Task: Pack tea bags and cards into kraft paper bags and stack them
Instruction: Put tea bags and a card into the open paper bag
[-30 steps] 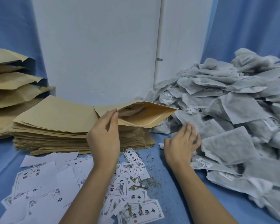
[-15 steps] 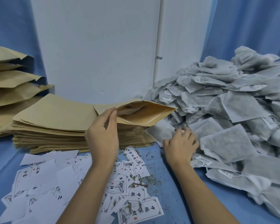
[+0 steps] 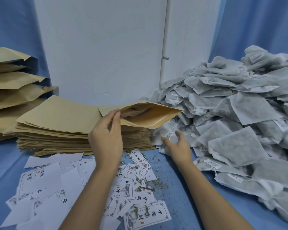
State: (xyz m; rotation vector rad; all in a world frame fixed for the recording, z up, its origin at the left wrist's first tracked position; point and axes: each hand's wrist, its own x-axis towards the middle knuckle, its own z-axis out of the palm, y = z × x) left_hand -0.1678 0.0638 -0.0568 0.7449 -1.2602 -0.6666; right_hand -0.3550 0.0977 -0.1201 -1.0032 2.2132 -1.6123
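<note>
The left hand (image 3: 106,138) pinches the mouth edge of the paper bag (image 3: 150,115), which gapes wide. The right hand (image 3: 178,146) touches the tea bags (image 3: 239,113), fingers curved; blur leaves its grasp unclear.

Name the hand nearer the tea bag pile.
Right. The right hand is at the edge of the tea bag pile; the left hand pinches the open kraft bag, left of it.

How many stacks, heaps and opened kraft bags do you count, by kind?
Stack of flat kraft bags: 1
Stack of bulging kraft bags: 1
Heap of tea bags: 1
Spread of cards: 1
Opened kraft bag in left hand: 1
Total: 5
</note>
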